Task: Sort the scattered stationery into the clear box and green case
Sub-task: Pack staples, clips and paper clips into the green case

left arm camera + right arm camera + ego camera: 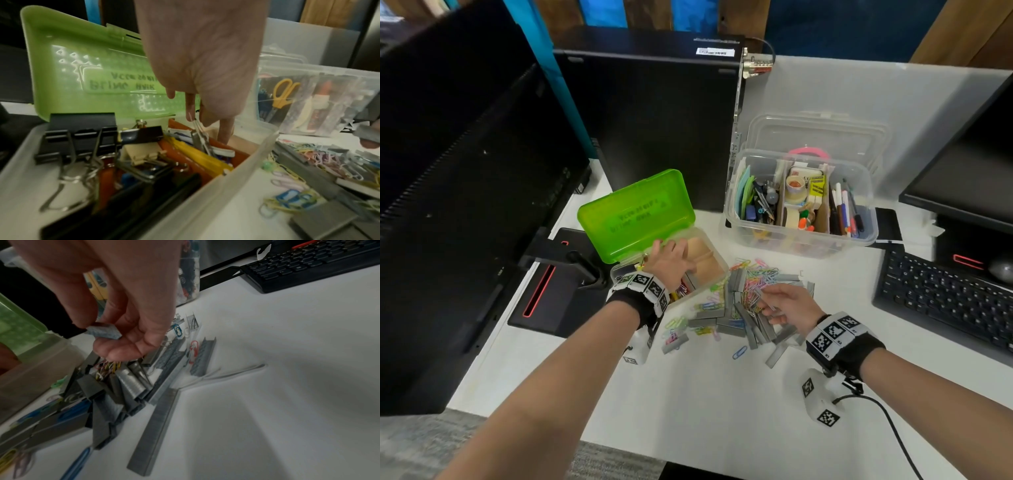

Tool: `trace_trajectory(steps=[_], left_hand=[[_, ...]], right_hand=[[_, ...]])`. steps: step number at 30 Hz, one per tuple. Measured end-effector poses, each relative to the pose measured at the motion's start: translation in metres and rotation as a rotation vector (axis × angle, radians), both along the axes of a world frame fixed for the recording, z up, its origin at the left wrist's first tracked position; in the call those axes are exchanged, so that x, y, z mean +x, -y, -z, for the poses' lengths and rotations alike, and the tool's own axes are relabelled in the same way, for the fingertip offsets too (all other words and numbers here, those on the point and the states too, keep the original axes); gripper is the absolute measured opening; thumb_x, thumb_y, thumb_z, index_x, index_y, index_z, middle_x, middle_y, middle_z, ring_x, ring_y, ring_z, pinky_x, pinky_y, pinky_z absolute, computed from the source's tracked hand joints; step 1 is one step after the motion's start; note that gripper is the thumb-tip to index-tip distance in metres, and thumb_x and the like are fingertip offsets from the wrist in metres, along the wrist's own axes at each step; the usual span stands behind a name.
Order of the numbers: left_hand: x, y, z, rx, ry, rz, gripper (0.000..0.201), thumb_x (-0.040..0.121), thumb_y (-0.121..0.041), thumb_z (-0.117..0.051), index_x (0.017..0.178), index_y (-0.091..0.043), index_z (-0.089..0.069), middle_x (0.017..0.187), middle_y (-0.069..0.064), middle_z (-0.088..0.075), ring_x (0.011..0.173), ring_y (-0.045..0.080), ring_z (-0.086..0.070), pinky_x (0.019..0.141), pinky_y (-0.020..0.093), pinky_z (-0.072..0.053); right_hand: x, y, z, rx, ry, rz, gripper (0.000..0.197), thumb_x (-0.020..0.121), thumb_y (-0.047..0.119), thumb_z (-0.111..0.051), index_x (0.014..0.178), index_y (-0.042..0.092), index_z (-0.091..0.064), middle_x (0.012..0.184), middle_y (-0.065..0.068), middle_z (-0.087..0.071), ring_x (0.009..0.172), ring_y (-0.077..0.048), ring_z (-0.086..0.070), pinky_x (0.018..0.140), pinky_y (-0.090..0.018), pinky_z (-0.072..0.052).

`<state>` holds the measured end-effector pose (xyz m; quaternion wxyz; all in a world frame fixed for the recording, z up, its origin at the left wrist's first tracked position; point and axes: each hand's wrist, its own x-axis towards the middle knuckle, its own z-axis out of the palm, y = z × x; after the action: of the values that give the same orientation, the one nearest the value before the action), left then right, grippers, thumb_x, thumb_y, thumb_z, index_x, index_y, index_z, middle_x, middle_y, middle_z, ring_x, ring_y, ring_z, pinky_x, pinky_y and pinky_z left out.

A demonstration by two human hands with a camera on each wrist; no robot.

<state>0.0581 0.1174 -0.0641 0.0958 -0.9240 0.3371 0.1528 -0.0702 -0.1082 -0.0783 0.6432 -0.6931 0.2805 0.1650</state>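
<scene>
A: Where was the left hand point(671, 260) at that moment?

B: Reaching down into the open green case point(654, 240), its lid tilted back out of the way. In the left wrist view its fingers point(190, 105) pinched what looked like a thin wire clip, lowered toward the orange-walled section among the binder clips point(82, 134). I'd judge it was dropping like with like.

A: And the right hand point(787, 305)?

B: It hung just over the pile on the counter point(722, 404). Its fingers point(123, 347) were curled round a short grey block of staples point(103, 332), pinched against the thumb and lifted clear of the heap.

A: Why hold it that way?

B: Staple strips probably break apart easily, so a light pinch across the block seems sensible. That is my guess only.

A: What remained loose?

B: Plenty. Grey staple strips point(739, 322) lay criss-crossed with coloured paper clips point(756, 277) tangled over and between them, just beside the green case. A few clips had strayed toward the near edge.

A: And the clear box point(801, 205)?

B: It stood open behind the pile, well stocked already with pens, tape and sticky notes in its divided sections, its lid leaning behind it. The keyboard point(945, 301) sat off to the right, apart from the mess.

A: How far along, then?

B: Early to middling, I'd say. With 2 hands working at once, 1 could place while the other picked. The tangle of clips looked the slower part.
</scene>
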Motion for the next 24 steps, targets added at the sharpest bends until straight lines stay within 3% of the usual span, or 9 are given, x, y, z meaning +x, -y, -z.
trace_trajectory(steps=[4, 7, 9, 11, 13, 14, 16, 20, 24], left_hand=[[0.003, -0.004, -0.001, 0.002, -0.024, 0.012, 0.05, 0.085, -0.007, -0.057, 0.123, -0.039, -0.058, 0.129, 0.002, -0.037, 0.127, 0.023, -0.033, 0.115, 0.051, -0.009], [0.001, 0.004, -0.004, -0.042, -0.058, -0.051, 0.038, 0.093, -0.022, -0.05, 0.13, -0.033, -0.053, 0.141, 0.005, -0.036, 0.133, 0.025, -0.03, 0.115, 0.051, -0.011], [-0.006, 0.017, -0.009, -0.09, -0.029, -0.064, 0.039, 0.096, -0.03, -0.045, 0.134, -0.03, -0.049, 0.137, 0.007, -0.039, 0.129, 0.024, -0.035, 0.113, 0.049, -0.019], [-0.02, 0.032, -0.012, -0.22, 0.05, -0.02, 0.032, 0.097, -0.03, -0.042, 0.125, -0.024, -0.054, 0.123, 0.006, -0.047, 0.117, 0.022, -0.043, 0.105, 0.044, -0.032], [-0.039, 0.049, -0.012, -0.325, 0.048, -0.025, 0.027, 0.099, -0.028, -0.038, 0.111, -0.015, -0.058, 0.109, 0.006, -0.054, 0.102, 0.024, -0.052, 0.088, 0.038, -0.044], [-0.048, 0.056, -0.01, -0.322, 0.019, -0.058, 0.025, 0.1, -0.027, -0.038, 0.107, -0.012, -0.058, 0.103, 0.007, -0.058, 0.096, 0.025, -0.056, 0.079, 0.036, -0.047], [-0.063, 0.069, -0.006, -0.209, -0.033, -0.141, 0.022, 0.1, -0.02, -0.041, 0.105, -0.01, -0.06, 0.099, 0.008, -0.063, 0.093, 0.028, -0.063, 0.072, 0.035, -0.049], [-0.074, 0.079, 0.005, -0.065, -0.047, -0.242, 0.021, 0.1, -0.013, -0.045, 0.111, -0.008, -0.063, 0.106, 0.007, -0.066, 0.099, 0.028, -0.065, 0.07, 0.032, -0.048], [-0.071, 0.078, 0.008, -0.139, -0.107, -0.352, 0.02, 0.096, -0.009, -0.048, 0.112, -0.006, -0.059, 0.111, 0.011, -0.063, 0.105, 0.031, -0.062, 0.077, 0.035, -0.051]], right_hand=[[0.001, -0.002, -0.004, 0.001, 0.013, 0.0, 0.015, 0.092, 0.009, -0.059, 0.107, 0.009, -0.06, 0.086, -0.004, -0.067, 0.072, -0.013, -0.058, 0.056, -0.021, -0.051], [-0.001, -0.001, -0.002, -0.051, 0.037, 0.031, 0.017, 0.09, 0.013, -0.062, 0.108, 0.013, -0.063, 0.092, -0.003, -0.071, 0.077, -0.015, -0.058, 0.054, -0.02, -0.043], [-0.002, 0.002, 0.0, -0.105, 0.058, 0.054, 0.019, 0.088, 0.017, -0.065, 0.106, 0.019, -0.065, 0.097, -0.002, -0.072, 0.08, -0.013, -0.06, 0.052, -0.016, -0.041], [-0.004, 0.003, 0.0, -0.122, 0.078, 0.08, 0.018, 0.087, 0.016, -0.066, 0.105, 0.019, -0.065, 0.098, -0.004, -0.073, 0.078, -0.009, -0.061, 0.05, -0.015, -0.042], [-0.006, 0.004, 0.0, -0.118, 0.086, 0.122, 0.018, 0.086, 0.013, -0.066, 0.104, 0.017, -0.065, 0.096, -0.006, -0.072, 0.075, -0.008, -0.059, 0.053, -0.02, -0.041], [-0.008, 0.005, 0.001, -0.12, 0.085, 0.14, 0.018, 0.086, 0.011, -0.066, 0.103, 0.017, -0.066, 0.095, -0.006, -0.071, 0.074, -0.008, -0.058, 0.053, -0.021, -0.04], [-0.011, 0.006, 0.001, -0.111, 0.075, 0.156, 0.016, 0.087, 0.008, -0.064, 0.101, 0.016, -0.065, 0.09, -0.003, -0.069, 0.07, -0.008, -0.056, 0.053, -0.02, -0.041], [-0.018, 0.012, 0.003, -0.043, 0.068, 0.17, 0.014, 0.087, 0.005, -0.065, 0.096, 0.015, -0.064, 0.084, 0.0, -0.071, 0.072, -0.011, -0.06, 0.052, -0.018, -0.047], [-0.021, 0.014, 0.007, -0.012, 0.065, 0.172, 0.016, 0.086, 0.004, -0.066, 0.099, 0.012, -0.064, 0.088, -0.005, -0.072, 0.064, -0.009, -0.06, 0.056, -0.02, -0.05]])
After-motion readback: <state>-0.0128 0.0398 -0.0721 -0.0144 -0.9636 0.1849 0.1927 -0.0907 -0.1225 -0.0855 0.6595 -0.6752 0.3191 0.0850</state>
